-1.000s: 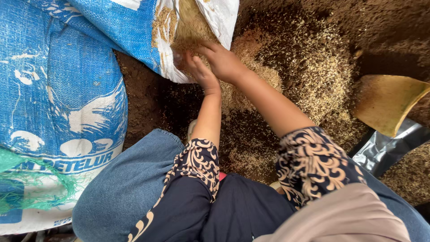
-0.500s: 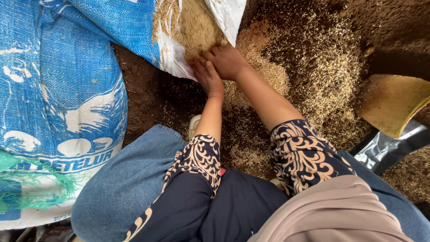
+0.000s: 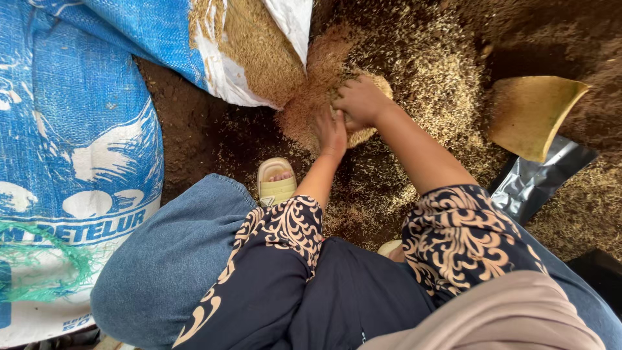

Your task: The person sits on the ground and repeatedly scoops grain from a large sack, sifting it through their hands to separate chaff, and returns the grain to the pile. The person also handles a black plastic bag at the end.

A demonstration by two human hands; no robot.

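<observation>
Fingers: both hands curled, cupped together over one scoop of grain; left hand (image 3: 332,133), right hand (image 3: 360,102).
Change: hands have drawn back from the sack mouth onto the ground heap, likely gathering spilled husks.
Blue sack (image 3: 71,162): lying open, grain (image 3: 256,48) inside.
Grain heap (image 3: 311,97): ground, beside sack mouth.
Yellow scoop (image 3: 528,113): right, untouched.

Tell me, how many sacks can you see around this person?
2. One big blue-and-white sack stands at the left, beside the knee. A second sack lies open at the top, spilling grain just above the left hand and right hand. Others may lie out of view.
</observation>
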